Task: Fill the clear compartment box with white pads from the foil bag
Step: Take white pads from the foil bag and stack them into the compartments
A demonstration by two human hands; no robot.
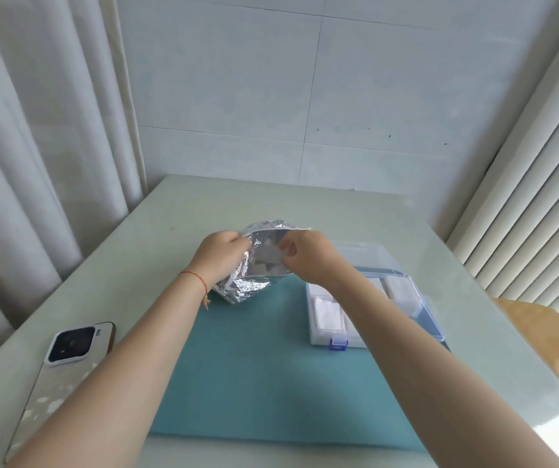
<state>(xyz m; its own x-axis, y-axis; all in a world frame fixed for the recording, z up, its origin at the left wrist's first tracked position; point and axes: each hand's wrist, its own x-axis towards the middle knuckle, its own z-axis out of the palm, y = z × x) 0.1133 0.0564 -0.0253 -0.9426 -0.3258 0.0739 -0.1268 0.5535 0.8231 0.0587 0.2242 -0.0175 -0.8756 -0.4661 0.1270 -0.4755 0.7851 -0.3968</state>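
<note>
Nearest me on the left, a white-backed smartphone (58, 376) lies flat on the pale green tabletop (176, 204), near its left edge; keep my left elbow off it. The teal rectangular mat (264, 373) covers the near middle, and both my forearms cross above it.

Right of the mat's far part sits the clear plastic compartment box with the blue latch (338, 344), lid open to the far side. White pads already lie in some of its compartments; my right forearm hides some of the box, so how full it is I cannot tell.

Further out, the crinkled silver foil bag (254, 285) stands on the mat's far left corner, mouth up. My left hand (220, 255) grips the bag's left wall, fingers curled round the foil. My right hand (308, 258) pinches a flat white pad (269, 253) at the mouth, thumb and fingers together on its right edge.

Handling guess: the pad looks light, thin and soft, so it may bend or cling to others. Take it by an edge, one at a time. The foil looks flimsy and slippery, so hold it steady near the rim.

Room: a short move right and near to the box, nothing in between. The tabletop beyond the bag is bare up to the tiled wall (305, 96); curtains (35, 130) hang on the left, and the right edge lies just past the box.
</note>
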